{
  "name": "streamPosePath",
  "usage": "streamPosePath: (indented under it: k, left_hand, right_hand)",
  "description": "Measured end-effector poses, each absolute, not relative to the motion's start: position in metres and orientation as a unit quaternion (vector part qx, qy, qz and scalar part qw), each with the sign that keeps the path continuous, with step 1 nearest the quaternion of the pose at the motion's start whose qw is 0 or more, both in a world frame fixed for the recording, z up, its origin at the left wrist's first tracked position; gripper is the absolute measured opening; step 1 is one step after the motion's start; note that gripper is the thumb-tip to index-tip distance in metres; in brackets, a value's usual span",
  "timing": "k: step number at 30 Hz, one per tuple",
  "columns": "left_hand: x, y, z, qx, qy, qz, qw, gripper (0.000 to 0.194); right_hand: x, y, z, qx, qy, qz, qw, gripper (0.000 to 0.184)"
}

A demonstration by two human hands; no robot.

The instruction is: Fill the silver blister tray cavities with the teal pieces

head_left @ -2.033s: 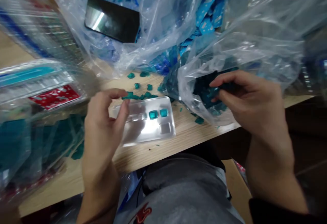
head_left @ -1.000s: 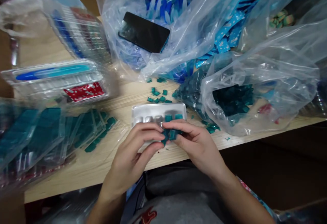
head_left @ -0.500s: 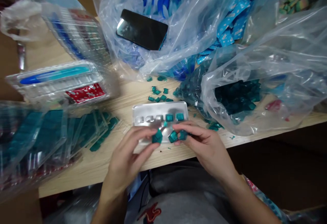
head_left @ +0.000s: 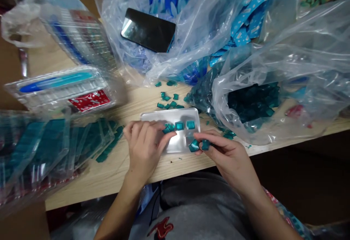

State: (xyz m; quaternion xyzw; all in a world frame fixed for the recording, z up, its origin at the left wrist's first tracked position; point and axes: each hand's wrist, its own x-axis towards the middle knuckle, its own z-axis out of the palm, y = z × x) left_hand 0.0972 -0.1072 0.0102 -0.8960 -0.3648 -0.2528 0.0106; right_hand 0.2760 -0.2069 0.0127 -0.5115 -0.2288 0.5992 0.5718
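Note:
A clear plastic tray [head_left: 177,143] with small pockets lies on the wooden table [head_left: 115,170] near its front edge. Two pockets hold teal square pieces [head_left: 185,125]. My left hand [head_left: 144,147] lies over the tray's left part, its fingertips pressing one teal piece [head_left: 168,128] at a pocket beside those two. My right hand [head_left: 226,156] hovers at the tray's right front corner, fingers pinched on a few teal pieces [head_left: 199,145].
Loose teal pieces [head_left: 167,101] lie behind the tray. A clear bag of teal pieces [head_left: 254,103] sits to the right. A black phone [head_left: 147,29] rests on a bag of blue parts. Filled packs [head_left: 57,86] and stacked trays [head_left: 49,148] stand to the left.
My right hand left the bag with teal pieces and met my left hand over the tray. My left hand took one piece and has moved it onto the tray's pocket row.

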Motion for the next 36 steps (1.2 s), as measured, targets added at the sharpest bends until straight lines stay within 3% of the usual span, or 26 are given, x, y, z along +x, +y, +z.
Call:
streamPosePath:
  k: [7,12,16,18,20,26,31,36]
  left_hand:
    - [0.098,-0.103,0.006,-0.909,-0.348,-0.229,0.028,0.015]
    - [0.097,-0.100,0.001,-0.906,-0.348,-0.237,-0.032,0.018]
    - [0.092,-0.120,0.013,-0.855,-0.377,-0.289,-0.207,0.035]
    - [0.091,-0.133,0.022,-0.813,-0.362,-0.311,-0.335,0.036]
    - [0.090,-0.144,0.031,-0.803,-0.341,-0.303,-0.384,0.033]
    - [0.075,-0.146,0.036,-0.837,-0.360,-0.265,-0.315,0.021]
    - [0.066,-0.113,0.021,-0.871,-0.391,-0.276,-0.110,0.024]
    - [0.076,-0.094,0.007,-0.894,-0.370,-0.252,0.002,0.020]
  right_hand:
    - [0.276,-0.207,0.013,-0.523,-0.218,0.599,0.566,0.025]
    - [0.269,-0.201,0.020,-0.468,-0.123,0.640,0.597,0.013]
    - [0.264,-0.196,0.027,-0.417,-0.054,0.671,0.611,0.016]
    - [0.260,-0.196,0.029,-0.411,-0.076,0.671,0.613,0.015]
    - [0.257,-0.198,0.028,-0.428,-0.134,0.656,0.607,0.014]
    - [0.252,-0.202,0.022,-0.453,-0.131,0.687,0.553,0.014]
    - [0.253,-0.202,0.019,-0.490,-0.120,0.664,0.552,0.013]
    - [0.255,-0.202,0.020,-0.500,-0.180,0.643,0.552,0.013]
